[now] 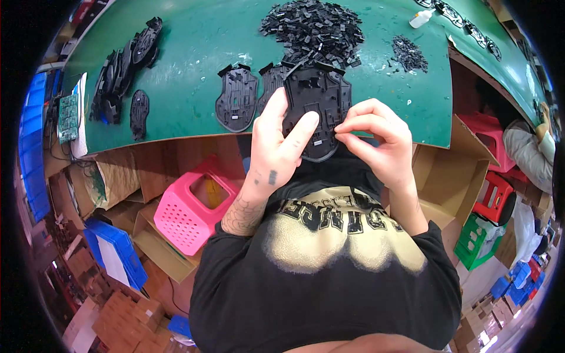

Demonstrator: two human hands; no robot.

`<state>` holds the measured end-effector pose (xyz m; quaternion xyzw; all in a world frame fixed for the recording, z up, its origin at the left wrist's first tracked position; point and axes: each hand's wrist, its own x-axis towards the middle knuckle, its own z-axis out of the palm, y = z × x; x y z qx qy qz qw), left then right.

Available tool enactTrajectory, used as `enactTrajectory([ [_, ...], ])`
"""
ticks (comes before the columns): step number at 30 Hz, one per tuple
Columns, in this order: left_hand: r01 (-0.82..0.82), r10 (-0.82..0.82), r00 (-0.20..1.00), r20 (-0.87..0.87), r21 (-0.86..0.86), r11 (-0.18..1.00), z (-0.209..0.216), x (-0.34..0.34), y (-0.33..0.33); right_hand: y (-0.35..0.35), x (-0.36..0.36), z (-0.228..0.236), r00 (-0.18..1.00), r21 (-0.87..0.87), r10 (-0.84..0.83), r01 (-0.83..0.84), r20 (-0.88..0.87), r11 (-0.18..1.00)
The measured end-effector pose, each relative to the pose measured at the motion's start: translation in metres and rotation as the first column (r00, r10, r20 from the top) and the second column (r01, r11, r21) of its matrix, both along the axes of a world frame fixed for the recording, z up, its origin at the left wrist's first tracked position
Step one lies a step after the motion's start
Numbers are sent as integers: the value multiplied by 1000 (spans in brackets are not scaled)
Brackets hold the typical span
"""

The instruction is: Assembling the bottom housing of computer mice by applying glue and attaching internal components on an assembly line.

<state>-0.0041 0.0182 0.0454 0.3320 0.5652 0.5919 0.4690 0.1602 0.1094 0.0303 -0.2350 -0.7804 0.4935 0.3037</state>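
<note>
A black moulded plastic shell (313, 88), with ribs and a small pale label inside, is held up over the near edge of the green table. My left hand (275, 144) grips it by its left side, thumb pressed across the inner face. At the right edge of this shell, my right hand (381, 132) has its thumb and fingertips pinched together; whatever they pinch is too small or hidden to make out. Just left of it on the table lies a similar shell (236, 99), and another shell (269, 82) is partly covered by the held one.
Beyond the shells are a large heap of small black parts (315, 29) and a smaller heap (409, 54). A white bottle (421, 18) stands farther right. Stacked black shells (120, 73) lie at left. Below are a pink stool (187, 206) and cardboard boxes (450, 176). Another person's sleeve (527, 156) shows right.
</note>
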Motion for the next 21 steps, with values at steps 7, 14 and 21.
enactTrajectory([
  [7,-61,89,981,-173,165,984,-16,5,3,-6,-3,-6,1000,-150,6,-9,-21,989],
  [14,-72,127,925,-358,162,984,-13,12,0,-18,-16,-21,966,-765,-181,-25,-184,644],
  [21,-108,168,953,-250,237,965,-26,18,-6,-10,-8,-28,948,-703,-1,-236,-319,671],
])
